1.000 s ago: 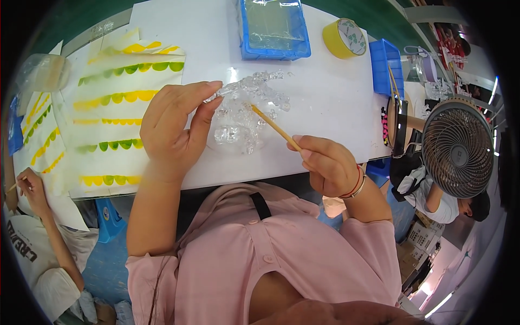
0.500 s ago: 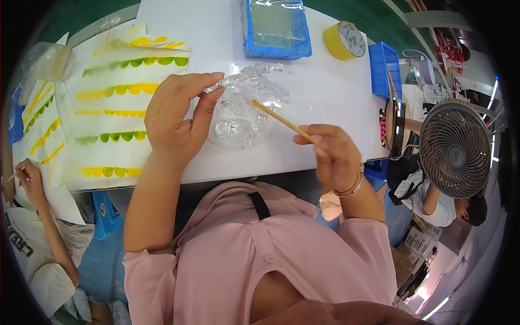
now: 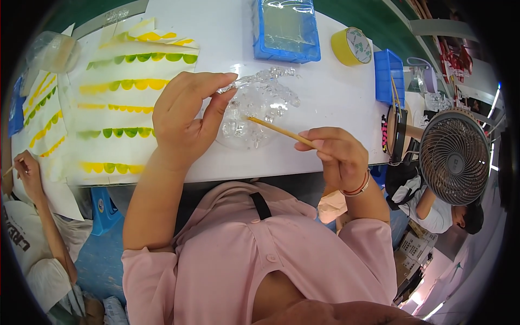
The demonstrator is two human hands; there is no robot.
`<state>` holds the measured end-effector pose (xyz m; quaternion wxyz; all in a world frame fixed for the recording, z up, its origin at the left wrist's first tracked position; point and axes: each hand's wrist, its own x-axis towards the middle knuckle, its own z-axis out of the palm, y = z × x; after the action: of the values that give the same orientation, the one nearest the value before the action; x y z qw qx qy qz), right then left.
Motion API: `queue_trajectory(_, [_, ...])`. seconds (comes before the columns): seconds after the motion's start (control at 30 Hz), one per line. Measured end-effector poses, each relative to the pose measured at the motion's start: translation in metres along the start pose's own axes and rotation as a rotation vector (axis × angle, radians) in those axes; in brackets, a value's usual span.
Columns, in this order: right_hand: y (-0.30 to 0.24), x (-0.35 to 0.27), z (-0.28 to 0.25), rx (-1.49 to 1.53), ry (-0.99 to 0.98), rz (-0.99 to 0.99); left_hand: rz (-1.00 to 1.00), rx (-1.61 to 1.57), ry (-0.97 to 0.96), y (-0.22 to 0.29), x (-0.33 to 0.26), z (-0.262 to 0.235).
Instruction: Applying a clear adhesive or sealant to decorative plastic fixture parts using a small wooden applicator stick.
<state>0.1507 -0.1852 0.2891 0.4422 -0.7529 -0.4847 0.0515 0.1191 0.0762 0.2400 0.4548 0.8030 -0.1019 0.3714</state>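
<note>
My left hand [image 3: 187, 116] pinches one end of a clear, knobbly sprig-like piece [image 3: 269, 75] between thumb and fingertips, raised above the white table. Below it, several more clear, shiny pieces [image 3: 238, 127] lie heaped on what looks like a round transparent dish; its edge is hard to make out. In my right hand [image 3: 342, 157] is a thin yellowish wooden stick [image 3: 279, 129], gripped near its rear end. The stick points left, and its tip is over the heap; whether it touches a piece I cannot tell.
A blue bin [image 3: 287, 54] with clear film stands at the back, beside a yellow tape roll [image 3: 351, 46]. Painted yellow-green scalloped sheets [image 3: 122, 97] lie left. A smaller blue basket [image 3: 389, 78] and a fan [image 3: 455, 153] stand right. A co-worker's hand [image 3: 28, 172] is at far left.
The stick's tip has moved left and nearer to me, away from the raised clear piece. My left hand keeps its pinch. The whole view has shifted slightly.
</note>
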Motion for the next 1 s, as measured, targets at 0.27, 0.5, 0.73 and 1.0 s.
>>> queue_trajectory(0.27, [-0.016,0.024,-0.017,-0.149,-0.075,0.038,0.004,-0.001,-0.015,0.000,0.000,0.000])
queue_trajectory(0.5, [-0.015,0.045,-0.031,-0.215,-0.272,-0.038,-0.025,0.028,-0.026,0.002,-0.001,-0.002])
queue_trajectory(0.73, [0.004,0.046,-0.051,-0.022,-0.256,0.050,-0.028,0.026,-0.031,0.001,-0.001,-0.002])
queue_trajectory(1.0, [-0.004,0.059,-0.049,-0.063,-0.223,0.077,-0.024,0.024,-0.043,0.001,0.000,0.000])
